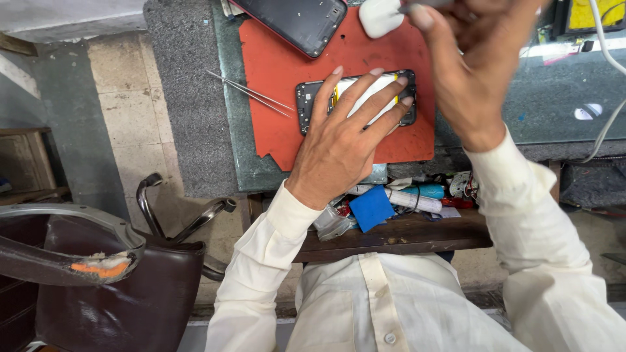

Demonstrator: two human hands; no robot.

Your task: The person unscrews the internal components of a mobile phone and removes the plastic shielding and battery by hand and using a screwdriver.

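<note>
My left hand (345, 133) lies flat on an opened phone (308, 104) with its back off, fingers spread over the white battery area, pressing it onto the red work mat (280, 62). Higher up, my right hand (469, 65) is raised and blurred, pinching a thin grey tool near a white rounded object (380, 16) at the top of the mat. A pair of metal tweezers (251, 93) rests on the mat to the left of the phone. A dark phone back cover (297, 23) lies at the mat's upper left.
The mat sits on a glass-topped bench (548, 98). A wooden shelf (404, 234) below holds a blue card, tubes and small parts. A worn brown chair (98, 274) stands at lower left. White cables (610, 58) hang at right.
</note>
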